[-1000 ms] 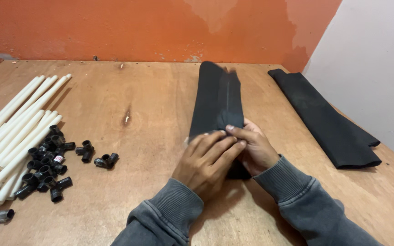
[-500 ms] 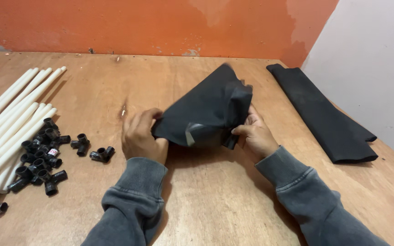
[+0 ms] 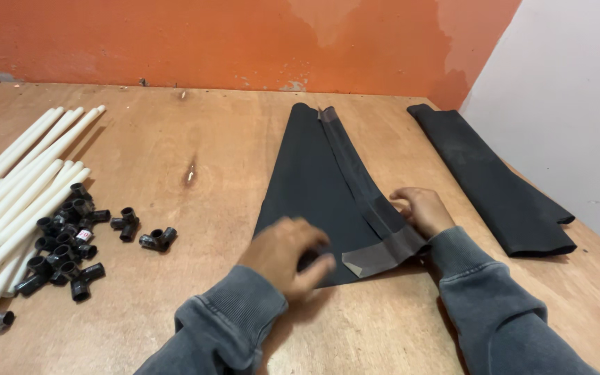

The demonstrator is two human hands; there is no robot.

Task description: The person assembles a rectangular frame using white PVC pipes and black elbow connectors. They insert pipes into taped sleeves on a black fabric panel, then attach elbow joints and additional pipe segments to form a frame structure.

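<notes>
- On the wooden table (image 3: 196, 132), head view: a black fabric sheet (image 3: 310, 191) lies flat near the middle, narrow at its far end toward the orange wall (image 3: 244, 35) and fanning wide toward the person.
- Sheet surface: matte black and smooth. A long folded flap runs along its right side from the far tip to the near edge, showing a greyer, slightly glossy underside; the near corner of that flap is turned up in a grey wedge.
- Left hand (image 3: 287, 255): rests on the near edge of the sheet, palm down, fingers loosely curled and close together, tips on the fabric. The picture is blurred here, so I cannot tell whether it pinches the fabric.
- Right hand (image 3: 421, 210): lies on the right edge of the sheet at the folded flap, fingers bent and pressed together against the fabric; whether they grip it, I cannot tell.
- Both arms wear grey sleeves.
- Right of the sheet, well apart: a second folded black fabric piece (image 3: 494, 184) lies lengthwise along the white wall (image 3: 564, 90).
- Left side: a row of white pipes (image 3: 19, 184), with a heap of black pipe connectors (image 3: 71, 239) just beside them.
</notes>
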